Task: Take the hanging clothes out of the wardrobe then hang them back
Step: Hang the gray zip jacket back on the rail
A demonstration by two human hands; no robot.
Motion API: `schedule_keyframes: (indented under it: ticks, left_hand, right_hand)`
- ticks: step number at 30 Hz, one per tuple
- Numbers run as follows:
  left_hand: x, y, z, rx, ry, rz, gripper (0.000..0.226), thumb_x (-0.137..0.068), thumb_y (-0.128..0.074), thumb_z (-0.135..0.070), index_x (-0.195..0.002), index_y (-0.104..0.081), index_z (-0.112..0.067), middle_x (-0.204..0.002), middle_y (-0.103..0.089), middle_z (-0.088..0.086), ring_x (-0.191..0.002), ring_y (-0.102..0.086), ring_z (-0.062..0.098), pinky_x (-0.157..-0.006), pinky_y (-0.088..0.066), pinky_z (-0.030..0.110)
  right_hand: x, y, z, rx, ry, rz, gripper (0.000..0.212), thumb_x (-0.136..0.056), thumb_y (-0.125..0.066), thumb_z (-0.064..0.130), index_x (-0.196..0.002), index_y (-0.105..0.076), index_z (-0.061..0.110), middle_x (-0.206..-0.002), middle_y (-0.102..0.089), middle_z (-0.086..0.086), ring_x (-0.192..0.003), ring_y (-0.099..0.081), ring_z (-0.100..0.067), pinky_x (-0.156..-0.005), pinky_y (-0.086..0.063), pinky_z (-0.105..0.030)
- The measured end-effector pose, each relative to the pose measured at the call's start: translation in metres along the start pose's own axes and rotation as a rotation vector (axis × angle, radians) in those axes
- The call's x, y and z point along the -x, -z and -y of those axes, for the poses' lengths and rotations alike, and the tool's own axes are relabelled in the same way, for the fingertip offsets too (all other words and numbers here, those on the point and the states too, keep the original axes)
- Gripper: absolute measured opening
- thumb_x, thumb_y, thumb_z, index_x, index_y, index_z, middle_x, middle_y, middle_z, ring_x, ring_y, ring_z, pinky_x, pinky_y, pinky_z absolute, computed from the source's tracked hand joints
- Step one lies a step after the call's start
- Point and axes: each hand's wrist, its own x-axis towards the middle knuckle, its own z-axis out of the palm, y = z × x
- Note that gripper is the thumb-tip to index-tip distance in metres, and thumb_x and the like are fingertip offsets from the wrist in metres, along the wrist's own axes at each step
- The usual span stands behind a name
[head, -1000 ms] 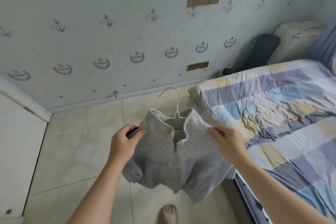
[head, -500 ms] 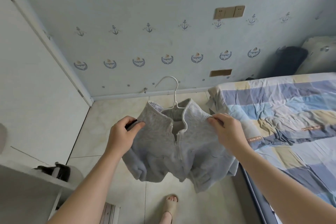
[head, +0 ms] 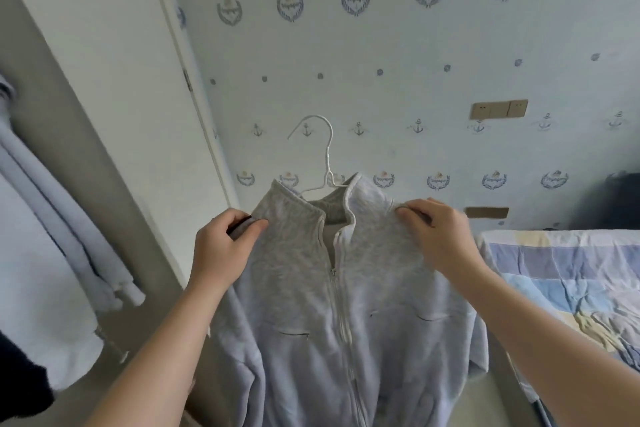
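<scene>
I am holding the grey zip jacket (head: pixel 311 305) up before the anchor-patterned wall (head: pixel 381 45), my left hand (head: pixel 221 246) pinching one shoulder and my right hand (head: pixel 440 236) gripping the other. Its white hanger (head: pixel 327 156) is sticking up from the collar. The white wardrobe door (head: pixel 114 62) is standing at my left beside pale hanging clothes (head: pixel 52 218). A checked quilt (head: pixel 571 281) is lying at my right.

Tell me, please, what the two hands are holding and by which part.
The left hand and right hand each pinch a shoulder of the grey jacket on its white hanger.

Soft even daylight, faint shadows, wide-angle edge distortion, slight blur
</scene>
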Motion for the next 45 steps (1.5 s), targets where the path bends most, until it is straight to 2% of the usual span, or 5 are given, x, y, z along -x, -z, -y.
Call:
schedule_keyframes:
  ticks: [15, 19, 33, 39, 45]
  left_hand:
    - [-0.058, 0.282, -0.09, -0.135, -0.359, -0.437, 0.033, -0.087, -0.074, -0.033, -0.065, -0.057, -0.015, -0.057, -0.054, -0.007, -0.059, -0.052, 0.011, -0.057, -0.04, 0.028]
    - [-0.078, 0.359, -0.119, -0.223, -0.434, -0.546, 0.031, -0.088, -0.072, -0.039, -0.067, -0.059, -0.019, -0.059, -0.057, -0.006, -0.059, -0.056, 0.013, -0.058, -0.045, 0.032]
    - [-0.181, 0.576, -0.133, -0.338, -0.364, -0.808, 0.034, -0.09, -0.068, -0.042, -0.069, -0.057, -0.017, -0.062, -0.054, -0.005, -0.066, -0.052, 0.021, -0.062, -0.039, 0.034]
    - [-0.207, 0.635, -0.133, -0.468, -0.164, -1.014, 0.025, -0.096, -0.051, -0.051, -0.103, -0.065, -0.032, -0.109, -0.066, -0.006, -0.11, -0.054, 0.03, -0.086, -0.04, 0.038]
    - [-0.205, 0.653, -0.133, -0.18, -0.324, -1.028, 0.067, -0.101, -0.019, -0.064, -0.141, -0.05, -0.022, -0.14, -0.052, -0.008, -0.135, -0.043, 0.022, -0.099, -0.028, 0.028]
  right_hand:
    - [-0.058, -0.008, 0.29, -0.138, 0.488, -0.026, 0.016, -0.092, -0.066, 0.031, -0.078, -0.073, 0.033, -0.069, -0.068, 0.021, -0.073, -0.06, 0.005, -0.058, -0.04, -0.007]
    - [-0.081, -0.009, 0.373, -0.158, 0.592, -0.047, 0.018, -0.091, -0.063, 0.038, -0.077, -0.074, 0.033, -0.072, -0.071, 0.008, -0.073, -0.067, -0.013, -0.069, -0.055, -0.033]
    - [-0.133, -0.062, 0.614, -0.135, 0.887, 0.022, 0.025, -0.092, -0.063, 0.033, -0.075, -0.071, 0.016, -0.071, -0.065, 0.001, -0.073, -0.06, -0.018, -0.066, -0.045, -0.029]
    - [-0.134, -0.113, 0.701, -0.335, 0.861, 0.017, 0.03, -0.091, -0.063, 0.03, -0.068, -0.067, 0.012, -0.064, -0.06, -0.001, -0.066, -0.056, -0.018, -0.059, -0.039, -0.028]
    - [-0.124, -0.164, 0.772, -0.468, 0.841, 0.053, 0.033, -0.089, -0.062, 0.028, -0.073, -0.066, 0.0, -0.061, -0.058, -0.006, -0.059, -0.051, -0.019, -0.051, -0.036, -0.025]
